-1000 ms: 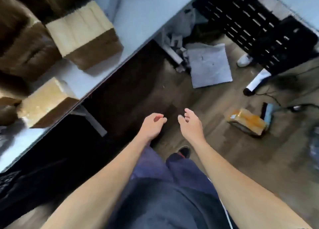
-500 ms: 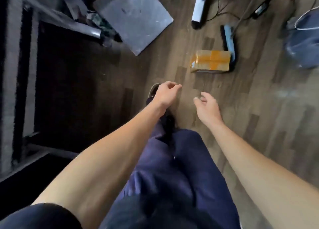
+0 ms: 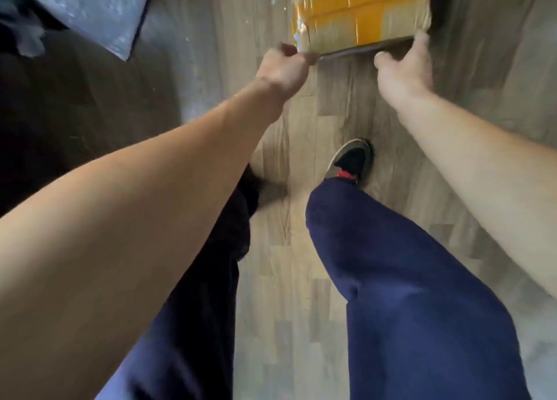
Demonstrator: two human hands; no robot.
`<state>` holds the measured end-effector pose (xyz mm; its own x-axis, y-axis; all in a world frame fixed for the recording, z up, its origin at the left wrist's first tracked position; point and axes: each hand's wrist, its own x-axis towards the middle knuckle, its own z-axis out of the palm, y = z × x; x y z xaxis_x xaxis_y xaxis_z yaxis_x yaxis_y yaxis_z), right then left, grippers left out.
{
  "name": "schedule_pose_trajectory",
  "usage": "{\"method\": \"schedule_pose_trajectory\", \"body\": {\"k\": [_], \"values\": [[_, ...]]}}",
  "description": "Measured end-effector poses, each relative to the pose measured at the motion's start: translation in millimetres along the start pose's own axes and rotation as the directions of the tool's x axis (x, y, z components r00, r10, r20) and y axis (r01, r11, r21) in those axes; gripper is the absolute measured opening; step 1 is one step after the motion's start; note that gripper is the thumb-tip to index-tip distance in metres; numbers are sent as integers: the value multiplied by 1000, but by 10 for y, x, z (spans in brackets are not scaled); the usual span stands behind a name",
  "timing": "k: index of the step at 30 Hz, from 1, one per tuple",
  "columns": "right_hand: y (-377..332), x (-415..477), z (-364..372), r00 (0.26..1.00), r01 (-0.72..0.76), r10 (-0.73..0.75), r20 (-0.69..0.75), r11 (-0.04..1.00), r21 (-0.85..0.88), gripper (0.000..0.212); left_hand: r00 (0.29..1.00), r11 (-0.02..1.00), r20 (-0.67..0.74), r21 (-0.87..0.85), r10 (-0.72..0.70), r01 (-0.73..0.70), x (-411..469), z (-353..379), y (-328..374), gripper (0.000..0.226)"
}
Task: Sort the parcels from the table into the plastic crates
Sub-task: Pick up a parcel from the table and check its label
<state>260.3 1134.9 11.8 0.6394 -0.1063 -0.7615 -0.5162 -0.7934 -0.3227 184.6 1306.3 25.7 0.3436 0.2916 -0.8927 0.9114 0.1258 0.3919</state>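
Note:
A cardboard parcel (image 3: 358,11) wrapped in yellow tape lies on the wooden floor at the top of the view, partly cut off by the frame edge. My left hand (image 3: 283,68) has its fingers curled at the parcel's near left corner and pinches that edge. My right hand (image 3: 404,68) reaches the near right corner with spread fingers; a fingertip touches the corner and the thumb lies by the near edge. The image is blurred, so the exact contact is hard to read. No crate or table is in view.
A flat grey mailer bag (image 3: 90,8) lies on the floor at the top left, beside a dark shadowed area (image 3: 45,113). My legs in blue trousers fill the lower view, with one dark shoe (image 3: 351,161) on the floor just behind the parcel.
The view swung from the table down to the floor. Both hands, empty before, reached forward and now touch the taped parcel's near corners. The parcel appears much closer.

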Motion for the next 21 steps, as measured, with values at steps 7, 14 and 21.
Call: {"method": "schedule_pose_trajectory", "body": {"k": [7, 14, 21], "values": [[56, 868, -216, 998, -68, 68, 8, 982, 177, 81, 996, 972, 70, -225, -49, 64, 687, 300, 88, 51], [-157, 53, -256, 999, -9, 3, 39, 989, 149, 31, 998, 941, 0, -332, -70, 66, 13, -146, -120, 67], [-736, -1627, -430, 960, 36, -56, 276, 996, 78, 65, 968, 828, -203, -561, -150, 11, -1900, -1501, -483, 58]]}}
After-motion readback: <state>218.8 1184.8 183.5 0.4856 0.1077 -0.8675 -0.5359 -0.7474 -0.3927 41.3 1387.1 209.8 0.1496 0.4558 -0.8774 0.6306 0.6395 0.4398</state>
